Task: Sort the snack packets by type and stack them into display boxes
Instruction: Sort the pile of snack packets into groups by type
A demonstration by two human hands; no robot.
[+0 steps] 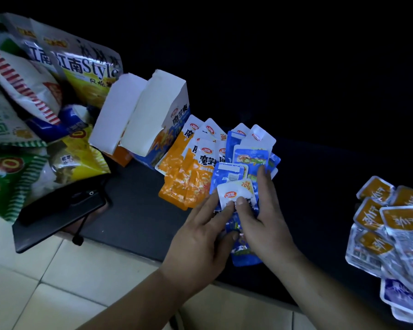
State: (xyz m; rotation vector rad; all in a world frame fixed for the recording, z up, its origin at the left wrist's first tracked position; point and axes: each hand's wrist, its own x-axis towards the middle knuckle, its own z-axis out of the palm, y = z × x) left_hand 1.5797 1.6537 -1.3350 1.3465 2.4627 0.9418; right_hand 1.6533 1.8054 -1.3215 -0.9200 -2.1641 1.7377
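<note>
The near edge of the dark tabletop (pixel 138 234) runs on a slant from the left down toward the lower right, passing under both forearms, with pale tiles (pixel 57 282) below it. The far side is lost in darkness, so I cannot tell where it ends. Both hands meet close to that near edge on a small stack of blue packets (pixel 237 195). The left hand (pixel 200 234) lays its fingers along the front and tucks its thumb against the lower part. The right hand (pixel 265 217) presses its thumb on the white top panel and reaches its fingers up behind the stack, so the stack is gripped between the two. The stack's long axis runs from near to far, leaning a little left, with the white sealed end and its red logo pointing away and the blue end toward the person. More blue packets (pixel 250 153) fan out just beyond, touching a spread of orange packets (pixel 186 172) on their left. Two open display boxes (pixel 150 115) lean together behind those, against big snack bags (pixel 34 91) at the left end. A dark flat device (pixel 57 210) overhangs the near edge, with a bare strip between it and the orange packets. A wider bare stretch separates the hands from a heap of orange-labelled sealed packets (pixel 391 234) at the right end.
</note>
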